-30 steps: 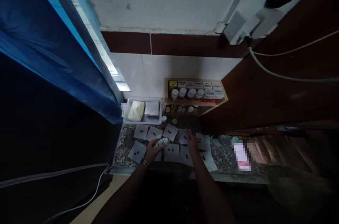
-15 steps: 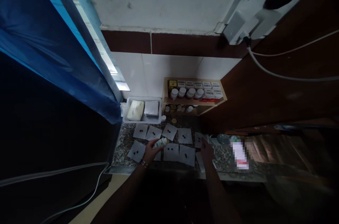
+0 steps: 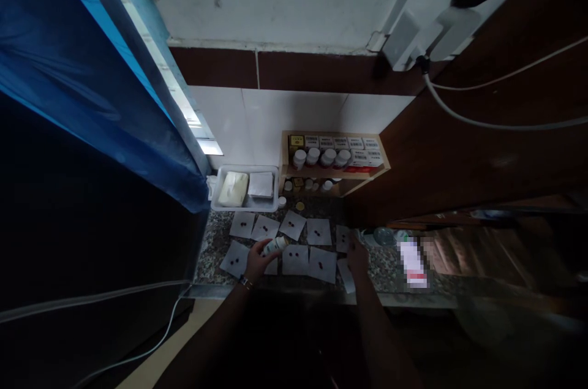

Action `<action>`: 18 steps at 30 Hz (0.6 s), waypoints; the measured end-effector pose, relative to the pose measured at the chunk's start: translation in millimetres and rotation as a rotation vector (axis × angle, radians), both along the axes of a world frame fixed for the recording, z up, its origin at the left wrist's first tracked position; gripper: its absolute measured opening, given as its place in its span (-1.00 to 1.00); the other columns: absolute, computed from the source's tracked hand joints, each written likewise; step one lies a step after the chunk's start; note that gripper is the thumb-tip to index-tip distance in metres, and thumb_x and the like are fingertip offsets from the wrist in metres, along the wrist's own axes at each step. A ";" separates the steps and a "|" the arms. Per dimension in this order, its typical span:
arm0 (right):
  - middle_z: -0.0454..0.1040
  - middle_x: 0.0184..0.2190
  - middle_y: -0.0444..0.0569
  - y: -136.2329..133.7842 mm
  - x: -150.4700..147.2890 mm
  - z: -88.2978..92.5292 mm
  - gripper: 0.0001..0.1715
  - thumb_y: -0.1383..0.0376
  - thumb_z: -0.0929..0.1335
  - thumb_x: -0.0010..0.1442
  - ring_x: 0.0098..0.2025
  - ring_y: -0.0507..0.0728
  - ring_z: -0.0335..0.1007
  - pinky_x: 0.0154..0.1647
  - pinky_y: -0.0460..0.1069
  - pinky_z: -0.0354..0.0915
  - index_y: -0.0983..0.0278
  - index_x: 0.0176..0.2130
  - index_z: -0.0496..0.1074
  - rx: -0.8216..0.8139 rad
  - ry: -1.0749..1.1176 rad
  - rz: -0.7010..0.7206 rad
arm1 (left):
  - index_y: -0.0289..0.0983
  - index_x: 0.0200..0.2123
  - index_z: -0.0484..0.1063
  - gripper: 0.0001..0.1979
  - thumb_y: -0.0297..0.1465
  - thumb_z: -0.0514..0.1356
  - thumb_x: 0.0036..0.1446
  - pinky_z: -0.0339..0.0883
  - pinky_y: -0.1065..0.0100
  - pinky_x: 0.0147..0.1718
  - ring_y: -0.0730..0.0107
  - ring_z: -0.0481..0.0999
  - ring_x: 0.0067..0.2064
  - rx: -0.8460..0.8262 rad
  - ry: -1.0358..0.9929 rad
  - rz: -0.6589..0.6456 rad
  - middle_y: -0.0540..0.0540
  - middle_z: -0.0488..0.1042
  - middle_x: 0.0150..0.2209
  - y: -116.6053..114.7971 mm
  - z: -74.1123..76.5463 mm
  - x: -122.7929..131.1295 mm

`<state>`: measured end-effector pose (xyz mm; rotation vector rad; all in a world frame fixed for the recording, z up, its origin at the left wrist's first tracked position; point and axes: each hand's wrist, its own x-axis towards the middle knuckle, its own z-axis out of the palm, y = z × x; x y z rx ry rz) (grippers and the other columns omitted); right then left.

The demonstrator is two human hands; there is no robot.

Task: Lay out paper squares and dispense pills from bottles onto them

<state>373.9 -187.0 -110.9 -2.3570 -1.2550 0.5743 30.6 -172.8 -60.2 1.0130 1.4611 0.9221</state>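
Observation:
My left hand (image 3: 258, 261) is wrapped round a small white pill bottle (image 3: 274, 246), held tilted above the papers with its mouth to the right. Several white paper squares (image 3: 295, 259) are spread in two rows on the speckled counter, and small dark pills (image 3: 317, 233) lie on most of them. My right hand (image 3: 357, 256) is over the right end of the rows, fingers bent down at a paper square (image 3: 342, 237). What these fingers hold, if anything, is too small and dark to make out. Partly under this hand lies another paper (image 3: 346, 275).
Behind the papers stand a clear tray (image 3: 222, 207) with a tissue pack and paper stack, and a wooden rack (image 3: 384, 163) of bottles and boxes. A round yellow lid (image 3: 300, 206) and a small white bottle (image 3: 282, 201) sit before the rack. A blue curtain (image 3: 138, 132) hangs left.
The whole view has shifted slightly. My left hand still holds the tilted bottle, and my right hand stays by the right-hand papers with hardly any movement.

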 end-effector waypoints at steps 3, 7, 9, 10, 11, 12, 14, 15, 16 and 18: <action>0.54 -0.25 0.14 0.2 1.2 1.0 -0.40 0.22 0.12 0.11 -0.28 0.19 0.45 -0.27 0.00 0.25 0.38 0.05 0.36 -0.029 0.004 -0.031 | -0.29 -0.25 0.50 -0.55 -0.28 0.39 -0.30 0.33 0.23 -0.15 0.24 0.47 -0.17 -0.003 0.006 0.000 -0.10 0.52 -0.25 -0.4 0.3 0.4; 0.52 -0.17 0.13 -1.2 0.9 4.8 -0.40 0.15 0.14 0.09 -0.15 0.23 0.42 -0.14 0.05 0.27 0.35 0.02 0.39 0.072 0.076 -0.070 | -0.30 -0.25 0.50 -0.54 -0.28 0.39 -0.31 0.32 0.26 -0.16 0.25 0.47 -0.19 -0.008 0.012 0.014 -0.11 0.52 -0.25 -1.5 -0.1 1.6; 0.49 -0.11 0.12 -3.2 -4.3 7.6 -0.42 0.11 0.18 0.06 -0.05 0.24 0.38 -0.03 0.08 0.24 0.33 -0.03 0.42 0.184 0.170 -0.089 | -0.30 -0.25 0.50 -0.55 -0.28 0.39 -0.30 0.32 0.27 -0.17 0.26 0.47 -0.20 0.000 0.040 0.001 -0.10 0.52 -0.25 -2.1 1.0 3.2; 0.48 -0.09 0.11 -4.5 -9.3 9.2 -0.42 0.09 0.21 0.04 -0.02 0.24 0.36 0.01 0.10 0.22 0.33 -0.05 0.44 0.231 0.237 -0.109 | -0.29 -0.25 0.50 -0.56 -0.28 0.39 -0.29 0.31 0.27 -0.17 0.26 0.47 -0.20 0.008 0.059 -0.012 -0.10 0.52 -0.26 -2.3 2.1 4.6; 0.48 -0.08 0.12 -5.9 -16.3 10.9 -0.43 0.07 0.25 0.01 -0.01 0.24 0.35 0.04 0.11 0.20 0.33 -0.09 0.46 0.266 0.317 -0.134 | -0.29 -0.25 0.50 -0.56 -0.28 0.38 -0.28 0.31 0.26 -0.17 0.26 0.47 -0.20 0.017 0.080 -0.029 -0.09 0.52 -0.26 -2.5 3.6 6.5; 0.48 -0.08 0.11 -7.5 -25.6 12.8 -0.44 0.07 0.29 -0.04 0.00 0.25 0.35 0.05 0.12 0.20 0.33 -0.12 0.47 0.290 0.411 -0.165 | -0.29 -0.24 0.49 -0.57 -0.29 0.38 -0.27 0.31 0.25 -0.17 0.25 0.46 -0.19 0.029 0.099 -0.052 -0.09 0.52 -0.26 -2.6 5.4 9.1; 0.50 -0.12 0.10 -11.1 -50.2 17.2 -0.46 0.08 0.38 -0.13 -0.03 0.24 0.37 0.03 0.13 0.23 0.32 -0.17 0.49 0.317 0.634 -0.242 | -0.28 -0.24 0.49 -0.59 -0.31 0.38 -0.26 0.31 0.23 -0.17 0.25 0.45 -0.19 0.055 0.132 -0.112 -0.08 0.51 -0.26 -2.8 9.8 16.1; 0.52 -0.15 0.08 -13.1 -65.1 19.7 -0.47 0.10 0.41 -0.18 -0.05 0.24 0.39 0.00 0.13 0.26 0.31 -0.19 0.49 0.322 0.761 -0.284 | -0.28 -0.24 0.49 -0.60 -0.32 0.37 -0.24 0.31 0.23 -0.17 0.25 0.45 -0.19 0.073 0.145 -0.142 -0.08 0.50 -0.26 -2.9 12.3 20.3; 0.54 -0.19 0.06 -15.2 -80.9 22.3 -0.48 0.12 0.43 -0.19 -0.08 0.22 0.41 -0.05 0.12 0.29 0.29 -0.19 0.48 0.327 0.897 -0.327 | -0.27 -0.23 0.49 -0.60 -0.34 0.37 -0.24 0.32 0.24 -0.17 0.26 0.45 -0.19 0.090 0.154 -0.171 -0.08 0.50 -0.26 -3.2 14.7 24.7; 0.55 -0.25 0.01 -18.9 -112.6 27.6 -0.52 0.16 0.43 -0.18 -0.14 0.17 0.45 -0.11 0.07 0.34 0.26 -0.19 0.47 0.324 1.158 -0.399 | -0.26 -0.23 0.49 -0.61 -0.39 0.37 -0.23 0.33 0.25 -0.17 0.27 0.44 -0.19 0.127 0.166 -0.219 -0.08 0.48 -0.26 -4.3 19.6 33.1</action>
